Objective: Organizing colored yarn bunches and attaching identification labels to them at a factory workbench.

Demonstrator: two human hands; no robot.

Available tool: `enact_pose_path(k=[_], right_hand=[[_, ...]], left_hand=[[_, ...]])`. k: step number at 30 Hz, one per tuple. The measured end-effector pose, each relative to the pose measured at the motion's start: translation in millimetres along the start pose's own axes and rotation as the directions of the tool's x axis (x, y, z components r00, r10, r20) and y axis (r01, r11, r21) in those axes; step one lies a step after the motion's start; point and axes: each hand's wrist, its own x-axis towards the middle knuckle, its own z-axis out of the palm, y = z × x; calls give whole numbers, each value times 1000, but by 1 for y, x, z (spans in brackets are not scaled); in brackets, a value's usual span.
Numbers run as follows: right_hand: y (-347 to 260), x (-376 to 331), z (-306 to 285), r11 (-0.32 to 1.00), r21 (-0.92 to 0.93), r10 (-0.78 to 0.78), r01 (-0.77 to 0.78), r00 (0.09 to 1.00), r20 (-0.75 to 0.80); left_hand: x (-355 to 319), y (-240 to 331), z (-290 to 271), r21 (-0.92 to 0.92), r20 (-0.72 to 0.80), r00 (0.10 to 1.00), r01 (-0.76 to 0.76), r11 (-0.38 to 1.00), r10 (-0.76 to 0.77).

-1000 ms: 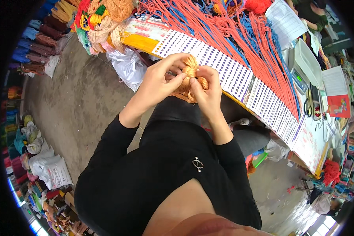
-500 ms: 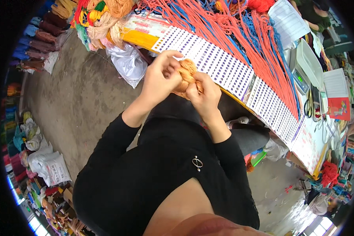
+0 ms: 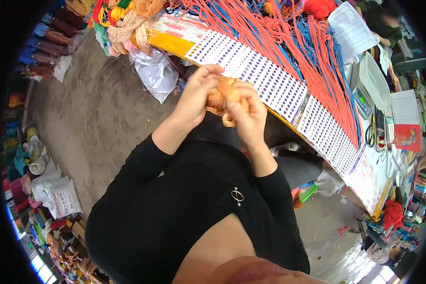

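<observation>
An orange skein of thread is held between my two hands, just in front of the table's near edge. My left hand has its fingers curled round the skein's left side. My right hand pinches the other side, with thumb and fingers closed on the strands, and a loop of thread hangs beneath it. Part of the skein is hidden behind my fingers. White cards with rows of purple-threaded holes lie along the table edge just beyond my hands.
Long coral and blue strands cover the table behind the cards. Multicoloured skeins are heaped at its left end. A scale, scissors and papers lie at the right. A white bag hangs by the table's left end.
My right hand has turned, and its fingers have shifted on the skein. A loop of thread now hangs lower beneath it. My left hand stays on the skein.
</observation>
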Motion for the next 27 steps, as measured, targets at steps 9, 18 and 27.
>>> enact_pose_path(k=[9,18,27], right_hand=[[-19,14,-33,617,663,383,-425,897,218],[-29,11,-35,449,757,413,-474,862,295],[-51,26,-18,626,220,574,-748,633,519]], left_hand=[[-10,41,-36,625,180,910,188,758,-374],[-9,99,-94,836,87,974,41,548,-207],[14,64,-48,645,473,881,-366,671,27]])
